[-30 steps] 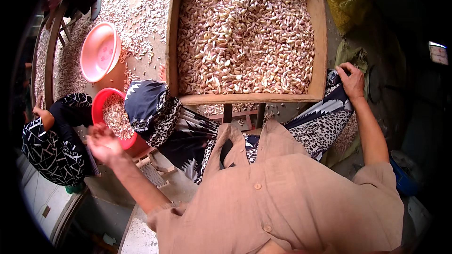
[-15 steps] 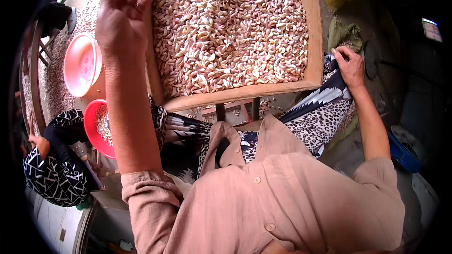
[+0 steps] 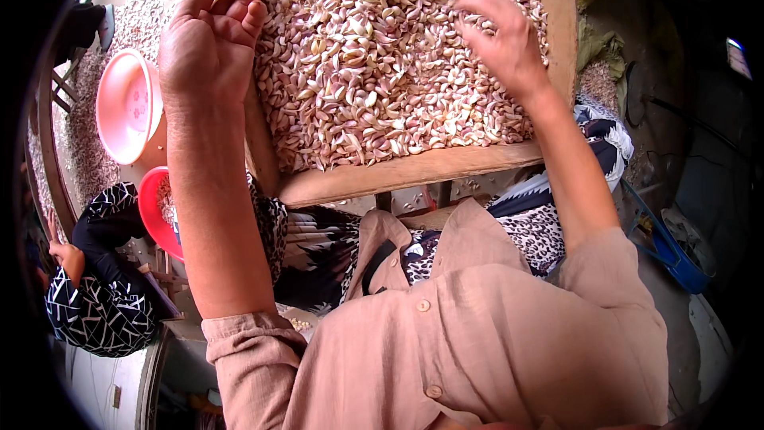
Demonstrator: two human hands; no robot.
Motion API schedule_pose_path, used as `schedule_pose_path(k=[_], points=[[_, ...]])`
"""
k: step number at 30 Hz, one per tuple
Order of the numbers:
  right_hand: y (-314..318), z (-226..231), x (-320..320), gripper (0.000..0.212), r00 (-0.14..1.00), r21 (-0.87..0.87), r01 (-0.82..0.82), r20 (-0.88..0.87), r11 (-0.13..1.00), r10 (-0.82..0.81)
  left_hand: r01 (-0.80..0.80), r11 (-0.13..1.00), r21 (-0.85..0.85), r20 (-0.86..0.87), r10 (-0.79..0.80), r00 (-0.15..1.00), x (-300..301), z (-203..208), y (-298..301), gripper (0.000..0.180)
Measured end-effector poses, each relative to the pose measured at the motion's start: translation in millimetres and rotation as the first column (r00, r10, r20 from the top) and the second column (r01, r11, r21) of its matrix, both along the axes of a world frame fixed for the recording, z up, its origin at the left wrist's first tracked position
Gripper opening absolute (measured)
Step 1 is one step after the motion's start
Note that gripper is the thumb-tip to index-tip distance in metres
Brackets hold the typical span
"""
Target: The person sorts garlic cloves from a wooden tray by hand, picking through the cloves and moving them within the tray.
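A wooden-framed tray [image 3: 414, 175] full of loose garlic cloves [image 3: 358, 80], pinkish-white and unpeeled, lies in front of me. My left hand [image 3: 211, 52] is raised at the tray's left edge, palm turned up, its fingers apart and loosely bent; I see nothing in it. Over the right part of the cloves is my right hand [image 3: 509, 48], slightly blurred. Its thumb and fingers are parted, with cloves visible in the gap between them. Whether its fingertips touch the cloves I cannot tell.
On the left stand a pink basin [image 3: 110, 119] and a red basin [image 3: 157, 223] with cloves in it. Another person [image 3: 103, 295] sits nearby. At right are a blue container [image 3: 676, 267] and a greenish sack [image 3: 601, 52]. More cloves cover the floor at far left.
My right hand has moved left and forward from beside the tray's right edge to over the cloves. My left hand stays raised at the left edge, with its palm turned further up.
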State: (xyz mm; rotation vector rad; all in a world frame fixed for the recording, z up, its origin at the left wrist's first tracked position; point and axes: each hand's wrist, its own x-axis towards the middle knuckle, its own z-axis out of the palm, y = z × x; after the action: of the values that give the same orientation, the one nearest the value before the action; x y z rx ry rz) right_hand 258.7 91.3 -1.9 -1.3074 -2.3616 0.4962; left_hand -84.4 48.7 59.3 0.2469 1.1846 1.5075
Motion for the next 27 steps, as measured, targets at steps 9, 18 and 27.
schedule_pose_path(k=[9,18,27], points=[[127,-46,-76,0.043,0.973,0.042,0.156,-0.177,0.987,-0.146,0.08,0.996,0.026,0.085,-0.082,0.993,-19,-16,16,0.043],[35,-48,-107,0.024,0.94,-0.055,-0.338,-0.067,0.94,0.334,0.128,0.989,0.077,0.106,-0.136,0.985,-30,-19,24,0.043],[-39,-2,11,0.026,0.812,-0.153,-0.395,0.403,0.906,0.422,0.096,0.995,-0.005,0.0,-0.096,0.995,-2,-1,17,0.035]])
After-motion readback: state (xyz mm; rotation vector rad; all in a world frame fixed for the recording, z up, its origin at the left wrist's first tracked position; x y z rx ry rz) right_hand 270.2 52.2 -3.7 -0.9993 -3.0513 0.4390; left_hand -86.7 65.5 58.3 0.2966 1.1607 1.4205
